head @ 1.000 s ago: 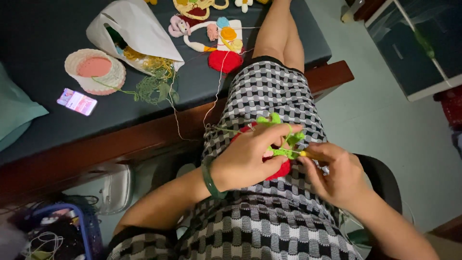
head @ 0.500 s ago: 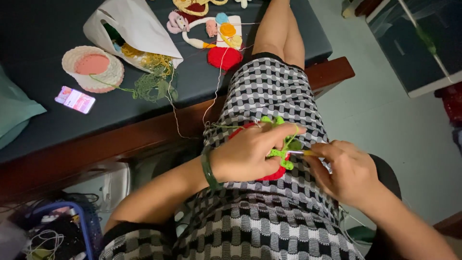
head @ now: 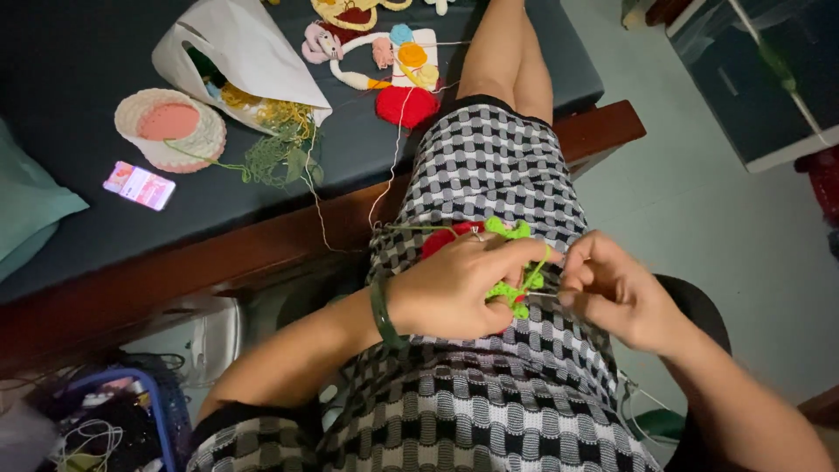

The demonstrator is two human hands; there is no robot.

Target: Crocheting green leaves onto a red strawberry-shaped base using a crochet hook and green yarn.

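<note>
My left hand (head: 454, 288) grips a small crochet piece (head: 511, 262) of bright green and red yarn over my lap, on a black-and-white checked dress. A dark green bangle sits on that wrist. My right hand (head: 616, 293) is closed beside it, pinching a thin crochet hook (head: 544, 295) whose tip meets the green stitches. Green yarn (head: 411, 229) runs from the piece leftward toward the dark table (head: 524, 52).
On the table lie a white bag (head: 245, 52) with yarn spilling out, a tangle of green yarn (head: 280, 157), a round cream-and-pink crochet basket (head: 170, 127), a phone (head: 140, 185), a red crochet disc (head: 406, 105) and colourful crochet pieces (head: 384, 48). A blue basket (head: 149, 419) stands lower left.
Both hands have shifted slightly and the right hand has drawn a little away from the left, working the hook at the green piece. The view has drifted a bit.
</note>
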